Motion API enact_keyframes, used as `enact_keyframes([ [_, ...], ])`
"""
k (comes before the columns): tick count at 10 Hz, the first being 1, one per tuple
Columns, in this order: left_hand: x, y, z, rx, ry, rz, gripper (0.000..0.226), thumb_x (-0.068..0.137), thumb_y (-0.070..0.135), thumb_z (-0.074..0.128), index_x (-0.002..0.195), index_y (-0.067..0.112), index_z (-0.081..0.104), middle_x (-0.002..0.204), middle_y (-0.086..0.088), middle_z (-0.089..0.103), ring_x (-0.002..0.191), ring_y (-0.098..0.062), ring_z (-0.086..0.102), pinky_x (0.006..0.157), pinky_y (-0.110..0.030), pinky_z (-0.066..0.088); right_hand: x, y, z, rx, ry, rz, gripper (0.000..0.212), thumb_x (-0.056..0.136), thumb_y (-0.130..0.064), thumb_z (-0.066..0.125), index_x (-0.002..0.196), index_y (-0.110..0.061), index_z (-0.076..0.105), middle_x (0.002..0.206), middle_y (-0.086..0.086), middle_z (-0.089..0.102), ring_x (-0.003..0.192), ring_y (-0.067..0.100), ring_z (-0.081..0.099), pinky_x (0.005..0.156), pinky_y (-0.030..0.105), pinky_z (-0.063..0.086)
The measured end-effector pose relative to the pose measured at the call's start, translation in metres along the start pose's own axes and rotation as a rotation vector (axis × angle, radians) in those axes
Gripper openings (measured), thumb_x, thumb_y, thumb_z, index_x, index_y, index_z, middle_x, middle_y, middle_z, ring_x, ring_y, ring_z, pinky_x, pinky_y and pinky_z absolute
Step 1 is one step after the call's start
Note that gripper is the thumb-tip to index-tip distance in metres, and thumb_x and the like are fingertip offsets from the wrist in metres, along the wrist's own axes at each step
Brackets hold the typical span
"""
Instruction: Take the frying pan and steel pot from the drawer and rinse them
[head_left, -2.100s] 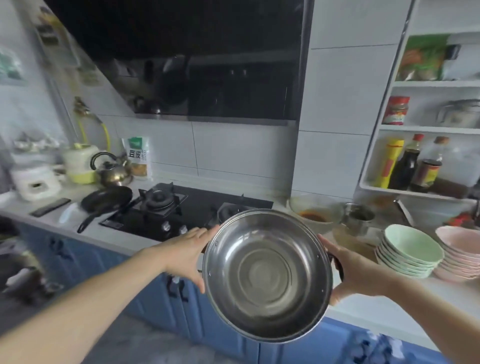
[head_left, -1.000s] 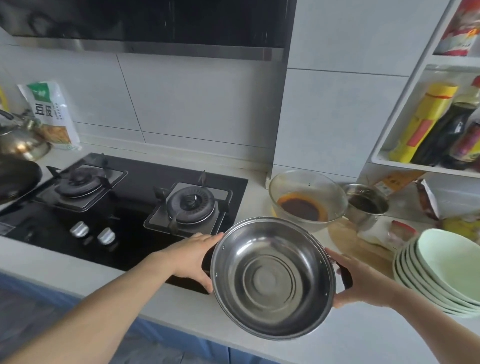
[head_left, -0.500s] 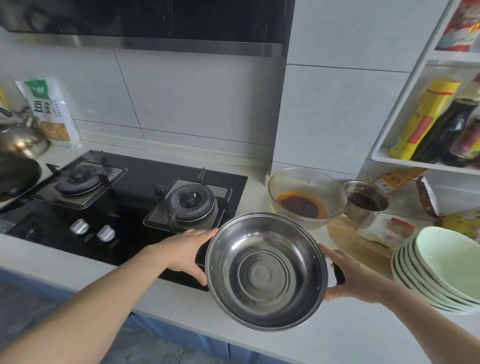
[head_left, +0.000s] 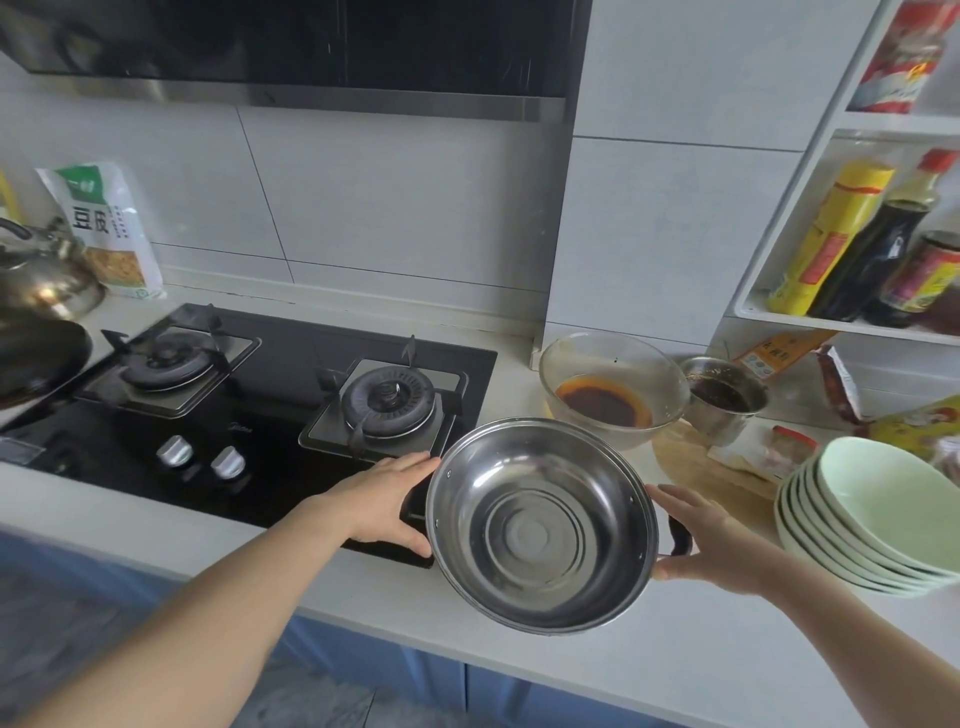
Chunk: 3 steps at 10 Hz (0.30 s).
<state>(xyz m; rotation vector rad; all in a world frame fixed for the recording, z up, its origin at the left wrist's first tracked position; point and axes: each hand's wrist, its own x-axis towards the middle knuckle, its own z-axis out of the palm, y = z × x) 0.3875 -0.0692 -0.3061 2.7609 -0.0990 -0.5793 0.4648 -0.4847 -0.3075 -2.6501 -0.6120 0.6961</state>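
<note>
We hold the steel pot (head_left: 540, 527) at lower centre of the frame.
Our left hand (head_left: 387, 501) and right hand (head_left: 711, 540) grip its black side handles above the surface (head_left: 649, 670).

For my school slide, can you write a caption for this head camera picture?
Two hands hold a steel pot by its handles over the counter, beside the stove.

From my remote seat the kitchen was evenly daylit, soft shadows lay under the steel pot (head_left: 540, 525), bright glare sat on its inner wall, wide-angle bending curved the right shelf (head_left: 831, 322), near forearms and edges were slightly blurred.
</note>
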Motion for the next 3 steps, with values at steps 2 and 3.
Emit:
enact_keyframes([
  [2,-0.015,0.005,0.001,0.001,0.032,-0.009,0.112,0.068,0.065,0.072,0.152,0.040,0.002,0.161,0.017,-0.005,0.149,-0.017,-0.003,0.119,-0.050,0.018,-0.014,-0.008,0.009,-0.029,0.153,0.040,0.100,0.075,-0.057,0.074,0.153,-0.040,0.013,0.162,-0.011,0.006,0.146,0.029,0.008,0.117,0.048,0.020],
  [3,-0.026,0.007,0.002,-0.020,0.081,0.018,0.113,0.068,0.069,0.070,0.153,0.037,0.003,0.161,0.016,-0.002,0.149,-0.015,-0.002,0.120,-0.047,0.016,-0.022,-0.024,0.015,-0.033,0.224,-0.013,0.100,0.077,-0.053,0.074,0.154,-0.034,0.014,0.161,-0.013,0.009,0.145,0.024,0.013,0.115,0.041,0.023],
])
